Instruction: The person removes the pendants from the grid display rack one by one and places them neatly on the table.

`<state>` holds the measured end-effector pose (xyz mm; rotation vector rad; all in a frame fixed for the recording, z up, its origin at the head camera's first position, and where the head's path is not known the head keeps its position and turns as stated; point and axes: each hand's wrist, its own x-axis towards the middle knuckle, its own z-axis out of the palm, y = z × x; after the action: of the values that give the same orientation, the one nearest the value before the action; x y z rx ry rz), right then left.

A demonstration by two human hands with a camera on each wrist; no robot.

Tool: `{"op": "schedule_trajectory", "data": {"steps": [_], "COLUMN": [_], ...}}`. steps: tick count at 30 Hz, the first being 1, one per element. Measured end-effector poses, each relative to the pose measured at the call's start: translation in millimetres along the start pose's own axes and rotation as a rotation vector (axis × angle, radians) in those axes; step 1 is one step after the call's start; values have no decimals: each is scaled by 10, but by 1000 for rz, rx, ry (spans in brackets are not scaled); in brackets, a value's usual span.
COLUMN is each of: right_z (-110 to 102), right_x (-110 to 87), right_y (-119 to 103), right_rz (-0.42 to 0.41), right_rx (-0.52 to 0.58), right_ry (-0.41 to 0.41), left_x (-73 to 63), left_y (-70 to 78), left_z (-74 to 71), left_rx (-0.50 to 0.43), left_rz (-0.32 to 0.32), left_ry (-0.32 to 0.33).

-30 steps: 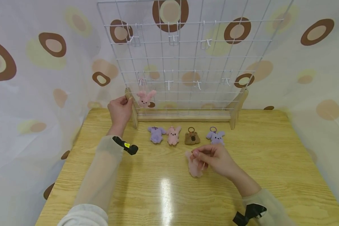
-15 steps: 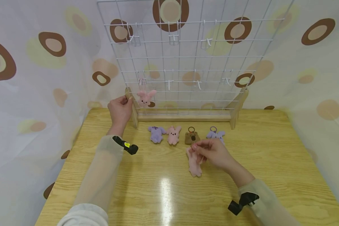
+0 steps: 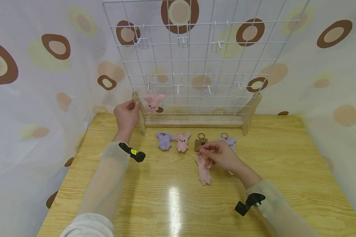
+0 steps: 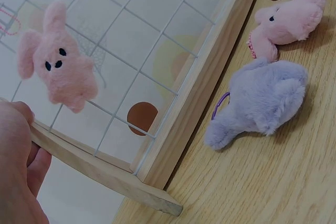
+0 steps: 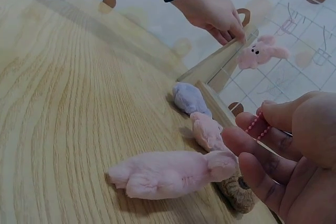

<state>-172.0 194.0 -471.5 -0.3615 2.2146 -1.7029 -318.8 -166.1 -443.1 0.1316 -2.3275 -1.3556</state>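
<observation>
My left hand (image 3: 126, 115) grips the wooden side post (image 3: 141, 123) of a white wire grid rack (image 3: 197, 61). Between thumb and finger, my right hand (image 3: 221, 156) pinches the pink bead chain (image 5: 252, 124) of a pink plush bunny keychain (image 3: 204, 172). That bunny extends from the fingers toward the front, low over the table, its back up in the right wrist view. A second pink bunny (image 4: 65, 69) hangs on the rack's lower left hook. Behind the right hand, a brown bear keychain (image 3: 199, 144) and a purple bunny keychain (image 3: 232, 143) are partly hidden.
A purple plush keychain (image 3: 164, 141) and another pink bunny keychain (image 3: 182, 143) lie on the wooden table (image 3: 154, 197) before the rack's wooden base bar (image 3: 192, 124). Several white hooks, one a lower hook (image 3: 208, 88), project from the grid. Patterned cloth (image 3: 338, 82) surrounds the table.
My right hand has shifted a little away from me and left, now overlapping the brown bear. The pink bunny shows more of its length below the fingers. The left hand stays put.
</observation>
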Motion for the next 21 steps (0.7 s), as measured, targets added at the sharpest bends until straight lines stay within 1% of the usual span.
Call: {"op": "schedule_trajectory", "data": {"steps": [3,10,15,21], "right_z": [-16,-62,-93,-123], "right_x": [27,67,77,92], "right_y": [20,45,69,110], "right_rz": [15,23,40,39], "right_rx": [-3,5,-4,0], "right_ry": [4,18,55,80], "left_x": [0,7,5,-9], "left_y": [-4,-9,-4,10], "left_z": [0,1,-2,-8], "left_rx": [3,0,5,0], "left_rz": [-2,-13,-10,-19], "left_ry": [-3,-12,-12,-9]}}
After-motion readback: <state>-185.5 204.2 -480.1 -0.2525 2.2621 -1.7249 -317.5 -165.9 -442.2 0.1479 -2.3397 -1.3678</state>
